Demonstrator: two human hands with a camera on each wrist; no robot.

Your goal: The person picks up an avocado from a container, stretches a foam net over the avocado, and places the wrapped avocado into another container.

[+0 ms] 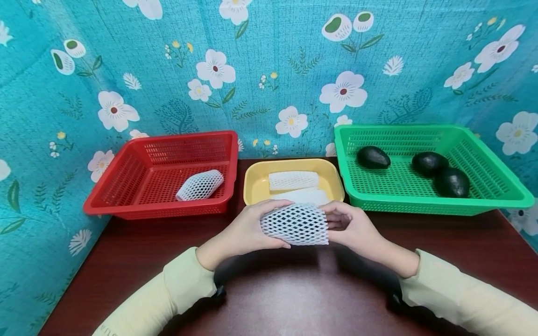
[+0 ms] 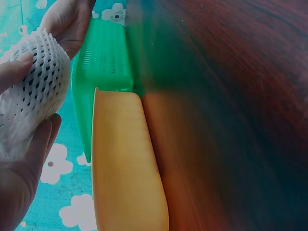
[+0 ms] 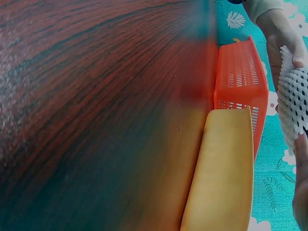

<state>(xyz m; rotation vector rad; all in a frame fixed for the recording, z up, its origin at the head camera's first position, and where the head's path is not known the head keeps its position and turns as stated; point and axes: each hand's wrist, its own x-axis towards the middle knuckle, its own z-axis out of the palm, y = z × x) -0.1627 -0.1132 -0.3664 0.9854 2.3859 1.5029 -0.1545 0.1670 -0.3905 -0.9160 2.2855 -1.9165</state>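
A white foam net sleeve (image 1: pixel 295 225) is held between both hands above the front of the table, its mesh stretched over a dark avocado that shows through the holes. My left hand (image 1: pixel 245 229) grips the sleeve's left end, thumb in front and fingers behind. At the open right end, my right hand (image 1: pixel 357 229) pinches the net's edge with thumb and curled fingers. In the left wrist view the netted bundle (image 2: pixel 45 72) has the left thumb lying across it. Only part of the sleeve (image 3: pixel 293 103) enters the right wrist view, with a right fingertip against it.
A yellow tray (image 1: pixel 252 184) behind the hands holds white foam sleeves (image 1: pixel 294 180). The red basket (image 1: pixel 159 205) at left contains one netted fruit (image 1: pixel 200 185). In the green basket (image 1: pixel 414 205) at right lie three bare avocados (image 1: pixel 373 157). A flowered curtain (image 1: pixel 269 70) hangs behind.
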